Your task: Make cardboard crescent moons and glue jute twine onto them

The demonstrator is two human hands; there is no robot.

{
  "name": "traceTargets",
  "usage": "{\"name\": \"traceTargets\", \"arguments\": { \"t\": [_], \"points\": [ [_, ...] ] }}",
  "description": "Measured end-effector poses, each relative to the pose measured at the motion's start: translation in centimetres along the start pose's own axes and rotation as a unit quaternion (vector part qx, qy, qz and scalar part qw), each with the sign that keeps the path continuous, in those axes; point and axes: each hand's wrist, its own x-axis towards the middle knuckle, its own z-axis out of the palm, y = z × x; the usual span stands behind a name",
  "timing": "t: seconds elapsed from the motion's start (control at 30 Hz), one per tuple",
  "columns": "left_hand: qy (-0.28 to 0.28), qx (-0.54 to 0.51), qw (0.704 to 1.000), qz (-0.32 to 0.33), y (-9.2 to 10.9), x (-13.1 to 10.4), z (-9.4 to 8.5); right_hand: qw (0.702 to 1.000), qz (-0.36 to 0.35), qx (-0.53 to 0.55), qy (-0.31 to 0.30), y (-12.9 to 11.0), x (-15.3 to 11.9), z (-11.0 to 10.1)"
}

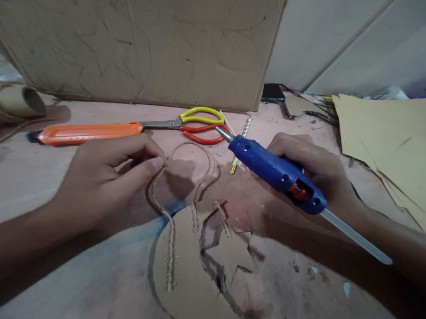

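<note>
Between the thumb and forefinger of my left hand (108, 178) is a loop of jute twine (153, 192). The twine runs down onto a crescent-shaped cardboard cutout (186, 278), where two strands lie side by side. Another twine end sits on the cutout's upper tip. Beside it lies a cardboard star (231, 252) with a short twine piece on it. My right hand (312, 169) is wrapped round a blue glue gun (270, 168), its metal nozzle pointing up and left. A clear glue stick (357, 235) sticks out of its back end.
Scissors (203, 131) with yellow and red handles lie behind, near an orange utility knife (92, 133). A patterned pencil (239, 151) is close by. A large cardboard sheet (140, 45) stands at the back. Yellowish paper (388, 142) lies right; a twine roll (18, 101) lies left.
</note>
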Motion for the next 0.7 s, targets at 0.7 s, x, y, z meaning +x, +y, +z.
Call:
{"name": "traceTargets", "arguments": {
  "t": [0.7],
  "points": [
    [-0.008, 0.051, 0.995, 0.089, 1.2, -1.1, 0.4, 0.976, 0.070, -0.190, 0.085, 6.6, 2.2, -1.4]
  ]
}}
